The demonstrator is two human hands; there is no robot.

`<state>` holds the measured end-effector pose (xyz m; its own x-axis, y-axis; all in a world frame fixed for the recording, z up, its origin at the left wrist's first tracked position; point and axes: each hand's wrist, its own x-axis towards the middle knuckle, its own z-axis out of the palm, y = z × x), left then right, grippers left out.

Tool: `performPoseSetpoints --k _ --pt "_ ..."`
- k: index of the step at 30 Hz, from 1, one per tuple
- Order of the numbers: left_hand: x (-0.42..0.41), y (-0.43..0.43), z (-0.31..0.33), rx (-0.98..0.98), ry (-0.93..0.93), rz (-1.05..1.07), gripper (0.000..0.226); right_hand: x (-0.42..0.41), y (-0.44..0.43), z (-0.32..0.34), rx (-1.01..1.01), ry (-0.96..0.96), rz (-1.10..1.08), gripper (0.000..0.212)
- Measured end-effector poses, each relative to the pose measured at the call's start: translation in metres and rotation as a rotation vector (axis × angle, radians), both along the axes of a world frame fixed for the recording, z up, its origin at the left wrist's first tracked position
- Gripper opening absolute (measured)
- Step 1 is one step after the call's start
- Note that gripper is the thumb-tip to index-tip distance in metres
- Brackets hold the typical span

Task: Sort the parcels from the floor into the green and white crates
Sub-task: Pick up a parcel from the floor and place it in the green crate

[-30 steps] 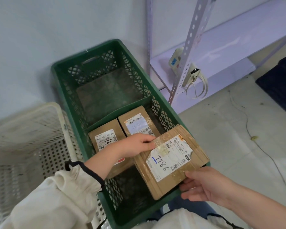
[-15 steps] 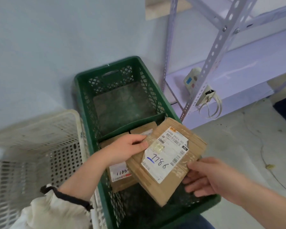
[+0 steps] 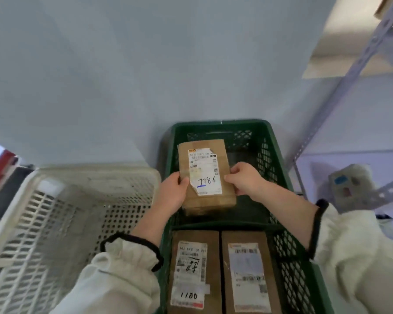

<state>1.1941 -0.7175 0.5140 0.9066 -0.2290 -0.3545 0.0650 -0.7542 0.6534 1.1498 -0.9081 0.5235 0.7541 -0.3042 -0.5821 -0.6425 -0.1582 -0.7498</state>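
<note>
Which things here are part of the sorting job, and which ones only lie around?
Job: parcel marked 1786, held by left hand and right hand; green crate; white crate; two parcels in the green crate's near compartment.
Lying about: metal shelf rack; small device on its shelf.

A big plain wall [image 3: 123, 75] fills the top half of the view. It is pale blue-grey. The light on it is soft and even. On the right stands a metal rack [image 3: 353, 71]. Its long post [image 3: 310, 131] has a row of little holes and slants across the corner of the view. A flat shelf board [image 3: 340, 48] sits high up on it. Lower down is a pale shelf [image 3: 386, 159], and on it lies a small grey box [image 3: 349, 184] with a blue patch and a reddish patch. At the far left edge, something red [image 3: 0, 168] and something dark [image 3: 11, 191] show, too blurred to name.
</note>
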Motion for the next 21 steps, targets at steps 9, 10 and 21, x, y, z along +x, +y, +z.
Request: performPoseSetpoints --k 9,10,21 --pt "-0.013 -0.017 -0.042 0.542 -0.168 -0.224 0.064 -0.003 0.028 -0.088 -0.063 0.067 -0.124 0.020" --pt "-0.016 -0.019 -0.044 0.563 -0.170 -0.245 0.071 -0.004 0.027 -0.090 -0.065 0.068 -0.131 0.019" --pt "-0.009 -0.025 -0.044 0.716 -0.171 -0.378 0.071 0.004 0.027 -0.090 -0.176 0.113 -0.057 0.019"
